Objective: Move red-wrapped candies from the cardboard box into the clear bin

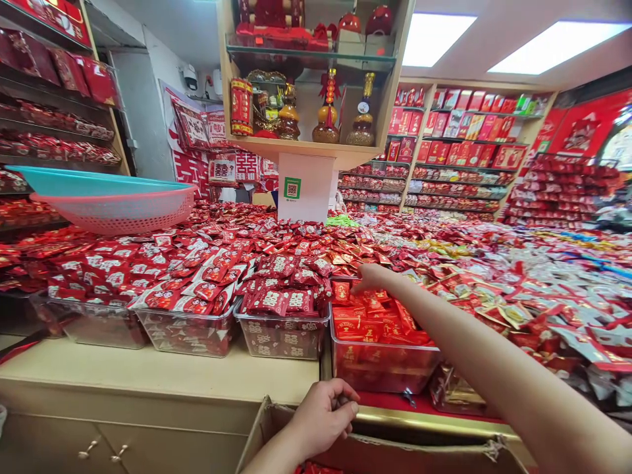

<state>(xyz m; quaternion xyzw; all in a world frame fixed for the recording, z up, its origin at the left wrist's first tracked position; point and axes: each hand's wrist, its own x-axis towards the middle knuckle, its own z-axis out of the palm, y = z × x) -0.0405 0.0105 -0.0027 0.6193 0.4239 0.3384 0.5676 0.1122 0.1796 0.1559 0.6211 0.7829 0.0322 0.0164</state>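
Observation:
My right hand (371, 279) reaches over a clear plastic bin (385, 365) filled with shiny red packets (363, 326) with gold print. Its fingers point down at the packets by the bin's back edge; they look spread, with nothing seen between them. Close to me, my left hand (323, 411) hovers above the rim of a cardboard box (261, 428). The fingers are loosely curled, and nothing shows in them. Inside the box, a few red packets (316, 469) show at the bottom edge of the view.
More clear bins stand to the left, among them one of dark red packets (279, 296) and one of red and white packets (197, 296). Blue and pink plastic baskets (113, 204) rest on the heaps. A display cabinet (309, 141) rises behind; a cream counter (162, 375) runs along the front.

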